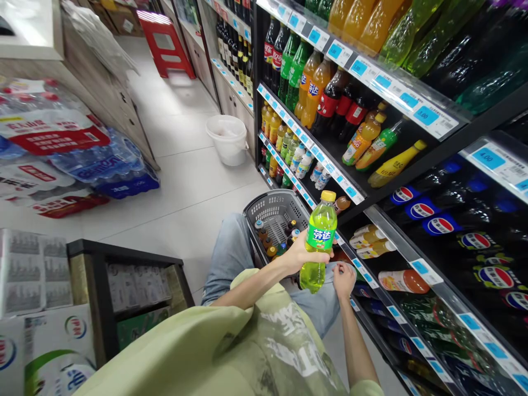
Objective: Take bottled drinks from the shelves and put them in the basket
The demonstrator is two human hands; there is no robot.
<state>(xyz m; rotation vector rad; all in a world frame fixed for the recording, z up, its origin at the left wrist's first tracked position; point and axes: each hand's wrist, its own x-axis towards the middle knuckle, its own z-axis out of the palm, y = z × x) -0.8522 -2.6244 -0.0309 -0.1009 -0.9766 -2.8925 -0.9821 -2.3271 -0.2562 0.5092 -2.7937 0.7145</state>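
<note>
My left hand [303, 256] is wrapped round a soft drink bottle [320, 234] with yellow-green liquid, a yellow cap and a green label. The bottle is upright with a slight tilt, held above my lap. My right hand [344, 279] rests on my right knee, fingers loosely bent, with nothing seen in it. Just beyond my knees, a grey shopping basket [275, 206] stands on the floor with several small bottles inside. My left hand and the bottle cover part of its near right side.
Drink shelves [313, 140] with blue price tags rise close on my right, holding many bottles. A white bucket [227, 140] stands ahead on the tiled floor, with a red stool [167, 41] farther off. Wrapped water packs [82, 148] and a low rack [124, 253] are on the left.
</note>
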